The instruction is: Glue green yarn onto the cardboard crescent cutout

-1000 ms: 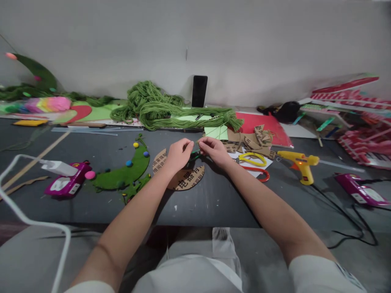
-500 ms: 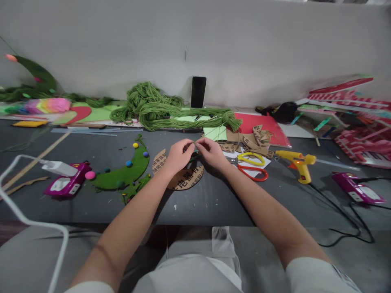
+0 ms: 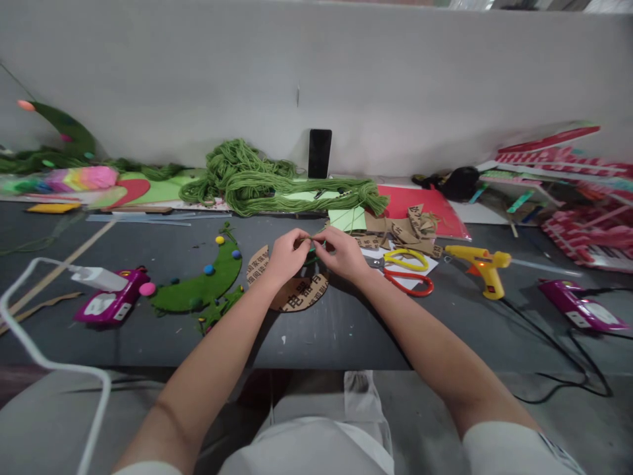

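Above a brown cardboard crescent (image 3: 297, 295) with dark printed characters, my left hand (image 3: 289, 254) and my right hand (image 3: 342, 252) meet almost fingertip to fingertip. Both pinch a thin strand of green yarn (image 3: 311, 239). Just under the fingers shows a small green item (image 3: 311, 256), mostly hidden, whose kind I cannot make out. Left of my hands lies a green felt crescent (image 3: 202, 288) with coloured pompoms along it. Scissors (image 3: 403, 269) with one yellow and one red handle rest just right of my right hand.
Green yarn skeins (image 3: 291, 188) lie along the wall, with a phone (image 3: 319, 153) upright behind them. Cardboard scraps (image 3: 405, 231) sit right of centre. A yellow glue gun (image 3: 482, 265) stands at right, its cord trailing down. Purple power boxes (image 3: 111, 300) flank both sides.
The view has shifted slightly, so most things sit a little lower. My hands stay together over the cardboard, fingertips shifted slightly, still pinching the yarn.
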`<state>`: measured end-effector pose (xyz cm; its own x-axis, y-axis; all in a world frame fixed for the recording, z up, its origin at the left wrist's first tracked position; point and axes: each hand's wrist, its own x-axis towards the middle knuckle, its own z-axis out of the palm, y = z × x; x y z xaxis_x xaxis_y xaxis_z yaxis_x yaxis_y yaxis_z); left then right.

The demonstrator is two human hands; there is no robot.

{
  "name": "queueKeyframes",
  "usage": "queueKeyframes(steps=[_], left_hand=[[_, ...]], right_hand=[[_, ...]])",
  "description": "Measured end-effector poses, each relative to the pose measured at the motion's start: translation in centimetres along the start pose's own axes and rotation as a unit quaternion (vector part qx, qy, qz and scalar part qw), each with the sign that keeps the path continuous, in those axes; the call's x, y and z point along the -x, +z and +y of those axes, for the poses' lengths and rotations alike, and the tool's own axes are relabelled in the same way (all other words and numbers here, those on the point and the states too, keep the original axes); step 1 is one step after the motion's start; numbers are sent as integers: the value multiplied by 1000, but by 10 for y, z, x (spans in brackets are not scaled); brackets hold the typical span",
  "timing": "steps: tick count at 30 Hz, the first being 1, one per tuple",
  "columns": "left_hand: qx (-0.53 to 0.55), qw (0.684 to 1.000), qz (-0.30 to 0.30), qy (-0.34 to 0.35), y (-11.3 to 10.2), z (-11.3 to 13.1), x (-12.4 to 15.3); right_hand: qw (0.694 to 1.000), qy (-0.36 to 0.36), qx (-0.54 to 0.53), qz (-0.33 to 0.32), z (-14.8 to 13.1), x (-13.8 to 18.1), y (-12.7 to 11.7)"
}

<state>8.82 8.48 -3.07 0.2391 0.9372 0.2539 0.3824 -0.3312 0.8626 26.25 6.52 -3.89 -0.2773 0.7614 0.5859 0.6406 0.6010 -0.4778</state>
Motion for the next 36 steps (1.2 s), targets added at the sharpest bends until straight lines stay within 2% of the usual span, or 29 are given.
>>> queueKeyframes(steps=[7,11,14,16,18,21,24,26,27,31,34,36], left_hand=[[-5,1000,-6,7,-2,5,2],[-9,1000,0,6,-2,6,2],[11,1000,10,-7,-3,5,1],[23,999,17,-14,-3,4,1],[30,999,18,-18,-5,4,1],[35,999,24,-12,-7,4,1],[7,1000,27,-8,-9,3,0],[-20,999,28,-9,-9,1,-1],[-29,999,29,-9,-9,-1,-1],[-37,999,30,-10,-9,-6,-4],[-29,999,31,-9,-10,-7,-5],[-12,999,31,-12,-10,-6,-4]], right_hand=[[1000,20,7,14,-5,-1,-2],[999,44,8,21,1,-2,-4],[996,78,35,8,10,-5,-15],[992,109,58,-27,19,-7,-29],[983,138,75,-92,28,-8,-48],[960,205,109,-159,41,-6,-81],[930,277,74,-230,50,2,-115],[895,319,57,-305,55,11,-134],[880,342,66,-323,58,16,-142],[855,384,149,-314,65,35,-154],[847,375,194,-323,65,46,-151],[852,354,206,-326,63,52,-150]])
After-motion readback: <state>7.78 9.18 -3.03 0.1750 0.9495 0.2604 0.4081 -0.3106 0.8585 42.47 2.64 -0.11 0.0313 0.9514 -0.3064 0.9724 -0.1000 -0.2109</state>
